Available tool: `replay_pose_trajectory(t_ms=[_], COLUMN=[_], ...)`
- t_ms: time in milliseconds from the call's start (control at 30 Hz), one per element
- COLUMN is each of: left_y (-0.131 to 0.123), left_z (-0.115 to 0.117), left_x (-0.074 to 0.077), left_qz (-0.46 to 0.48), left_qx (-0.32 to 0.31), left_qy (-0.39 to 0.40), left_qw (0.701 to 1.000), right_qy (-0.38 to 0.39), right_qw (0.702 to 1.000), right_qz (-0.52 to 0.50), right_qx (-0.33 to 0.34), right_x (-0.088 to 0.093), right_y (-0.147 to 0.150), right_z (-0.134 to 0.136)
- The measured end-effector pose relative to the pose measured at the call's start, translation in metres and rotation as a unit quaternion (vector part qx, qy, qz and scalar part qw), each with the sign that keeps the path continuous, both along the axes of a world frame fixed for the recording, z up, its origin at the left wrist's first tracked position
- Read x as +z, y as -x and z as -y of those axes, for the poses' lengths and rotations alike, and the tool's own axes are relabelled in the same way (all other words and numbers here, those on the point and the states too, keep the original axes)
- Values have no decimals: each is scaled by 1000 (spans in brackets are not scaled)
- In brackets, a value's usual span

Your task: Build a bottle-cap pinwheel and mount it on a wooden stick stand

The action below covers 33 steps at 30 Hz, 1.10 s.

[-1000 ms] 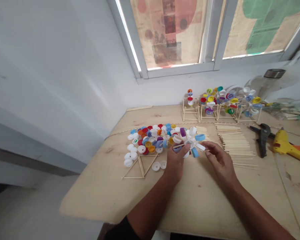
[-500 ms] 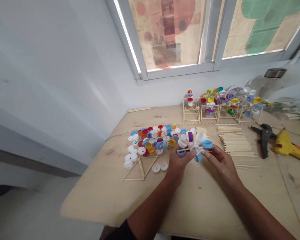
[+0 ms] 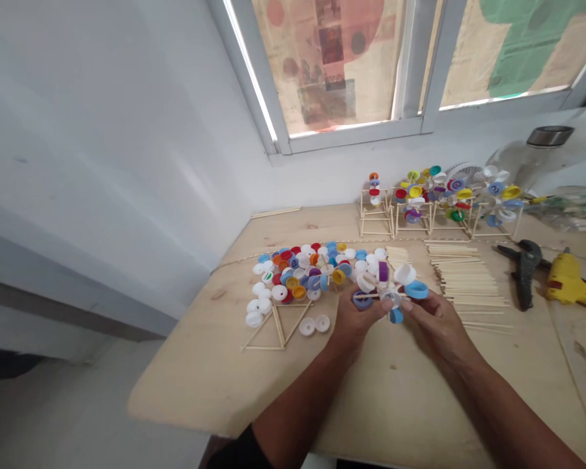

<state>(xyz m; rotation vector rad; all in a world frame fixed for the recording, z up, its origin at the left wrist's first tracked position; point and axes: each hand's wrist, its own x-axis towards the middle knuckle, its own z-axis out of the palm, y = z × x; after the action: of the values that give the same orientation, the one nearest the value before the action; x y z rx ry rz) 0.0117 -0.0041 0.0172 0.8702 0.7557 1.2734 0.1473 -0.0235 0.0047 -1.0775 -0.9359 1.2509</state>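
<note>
Both my hands hold a small pinwheel made of bottle caps on thin wooden sticks, just above the wooden table. My left hand pinches it from the left, near a purple cap. My right hand is closed on its right side by a blue cap. A pile of loose coloured bottle caps lies just left of the hands. A triangle frame of sticks with two white caps beside it lies at the pile's near edge.
A stack of wooden sticks lies right of the hands. Black cutters and a yellow glue gun lie further right. Finished cap pinwheels on stick stands line the wall under the window. A clear jar stands at far right.
My right hand moved in from beside the pinwheel and closed on it. The pinwheel shifted a little right and was lifted between both hands.
</note>
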Motion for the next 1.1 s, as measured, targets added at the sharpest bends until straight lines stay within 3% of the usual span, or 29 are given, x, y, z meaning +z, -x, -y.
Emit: replay_pose_trajectory(t_ms=[433,700,867,1100], left_y=[0,0,-1,1], left_z=[-1,1,-2,1], left_x=[-7,-3,-8,-7], left_qz=[-5,-2,8,24], left_qx=[-26,-60,-87,-87], left_qy=[-8,-17,-25,1], left_qw=[1000,998,996,996], right_qy=[15,31,26,17], right_qw=[997,996,992,995], right_qz=[-70,-84,-126,-93], right_qx=[21,-17,21,23], right_x=[-7,-7,-1,-1], right_y=[3,3,1,-3], right_z=[2,1,0,-1])
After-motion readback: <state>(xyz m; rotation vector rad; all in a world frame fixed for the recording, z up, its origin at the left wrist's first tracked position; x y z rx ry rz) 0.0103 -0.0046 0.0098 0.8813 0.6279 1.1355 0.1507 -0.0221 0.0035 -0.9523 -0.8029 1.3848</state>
